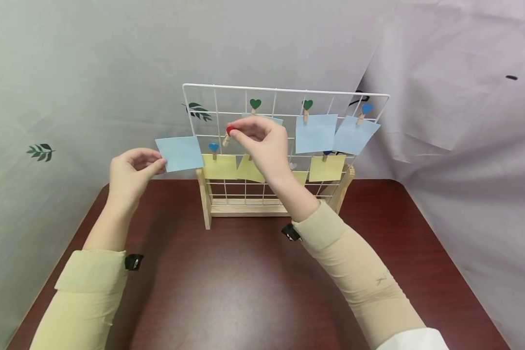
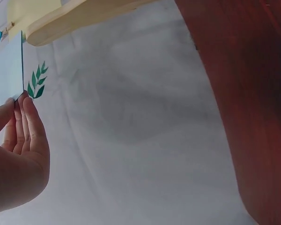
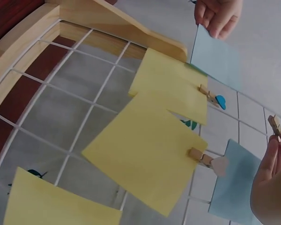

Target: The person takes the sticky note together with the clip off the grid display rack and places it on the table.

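Between thumb and fingers my left hand [image 1: 133,172] pinches the edge of a blue paper note [image 1: 180,153], held up at the left side of a white wire grid [image 1: 284,89]. My right hand [image 1: 264,143] pinches a small wooden clothespin [image 1: 226,140] by its red end, in front of the grid's upper left part. In the right wrist view that clothespin [image 3: 274,124] points away from the fingertips. Blue notes [image 1: 316,133] hang along the grid's upper part from clothespins with green or blue hearts. Yellow notes [image 1: 220,166] hang lower down; my right hand and forearm partly cover some.
The grid stands in a wooden base [image 1: 249,210] at the back of a dark red table [image 1: 227,272]. Behind it hangs a pale grey cloth [image 1: 113,73] with green leaf prints. A black device sits at each wrist.
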Demonstrator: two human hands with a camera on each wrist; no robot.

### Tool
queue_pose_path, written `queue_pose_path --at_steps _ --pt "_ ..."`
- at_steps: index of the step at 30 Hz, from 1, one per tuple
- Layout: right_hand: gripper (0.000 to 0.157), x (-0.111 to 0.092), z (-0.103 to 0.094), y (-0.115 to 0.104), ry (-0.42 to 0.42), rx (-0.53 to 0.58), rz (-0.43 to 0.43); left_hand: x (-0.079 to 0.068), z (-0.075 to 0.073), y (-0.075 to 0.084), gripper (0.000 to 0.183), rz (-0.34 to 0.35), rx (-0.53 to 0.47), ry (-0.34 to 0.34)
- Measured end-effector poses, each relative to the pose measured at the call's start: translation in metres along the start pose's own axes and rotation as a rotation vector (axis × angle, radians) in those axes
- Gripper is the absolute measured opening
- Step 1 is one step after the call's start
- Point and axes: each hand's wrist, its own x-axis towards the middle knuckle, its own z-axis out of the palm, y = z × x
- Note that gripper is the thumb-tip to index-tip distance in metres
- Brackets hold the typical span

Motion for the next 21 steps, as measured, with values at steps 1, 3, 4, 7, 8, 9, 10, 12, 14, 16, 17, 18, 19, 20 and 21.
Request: queue_pose_path --at_steps 1,3,4,7,8,9,10,12,14,16,17,18,19,20,21 --pt "0.014 -0.001 -0.001 0.001 0.004 0.000 0.003 -0.001 -0.001 -0.002 0.016 -0.006 -0.025 -0.002" --pt "0.013 -0.003 -0.002 0.004 0.009 -0.004 0.010 -0.005 -0.003 -0.006 0.015 -0.015 -0.066 -0.006" --pt "0.013 -0.004 -0.003 0.006 0.011 -0.007 0.016 -0.006 -0.004 -0.008 0.014 -0.020 -0.083 -0.008" --pt "0.012 -0.008 -0.007 0.010 0.011 -0.017 0.032 -0.012 -0.008 -0.014 0.011 -0.041 -0.123 -0.013" --pt "0.012 -0.010 -0.008 0.011 0.009 -0.018 0.036 -0.014 -0.009 -0.016 0.009 -0.049 -0.130 -0.014" --pt "0.012 -0.011 -0.009 0.012 0.008 -0.018 0.041 -0.016 -0.011 -0.018 0.008 -0.058 -0.140 -0.015" --pt "0.012 -0.013 -0.010 0.013 0.007 -0.018 0.043 -0.018 -0.012 -0.020 0.007 -0.066 -0.138 -0.015" --pt "0.012 -0.016 -0.013 0.015 0.006 -0.009 0.048 -0.021 -0.015 -0.024 0.006 -0.083 -0.139 -0.014" --pt "0.013 -0.019 -0.016 0.016 0.005 0.001 0.052 -0.024 -0.018 -0.028 0.006 -0.097 -0.139 -0.011" --pt "0.013 -0.022 -0.018 0.017 0.002 0.001 0.057 -0.028 -0.021 -0.032 0.006 -0.110 -0.143 -0.008" --pt "0.013 -0.024 -0.020 0.018 0.001 0.000 0.063 -0.029 -0.023 -0.034 0.007 -0.115 -0.144 -0.006" --pt "0.013 -0.025 -0.021 0.018 0.000 -0.004 0.069 -0.031 -0.025 -0.036 0.008 -0.119 -0.141 -0.005" --pt "0.013 -0.027 -0.023 0.019 -0.003 -0.007 0.073 -0.033 -0.026 -0.038 0.008 -0.123 -0.142 -0.005" --pt "0.013 -0.028 -0.024 0.020 -0.006 -0.009 0.078 -0.035 -0.028 -0.040 0.010 -0.127 -0.142 -0.006" --pt "0.013 -0.029 -0.026 0.021 -0.007 -0.011 0.084 -0.036 -0.029 -0.042 0.011 -0.131 -0.132 -0.005"
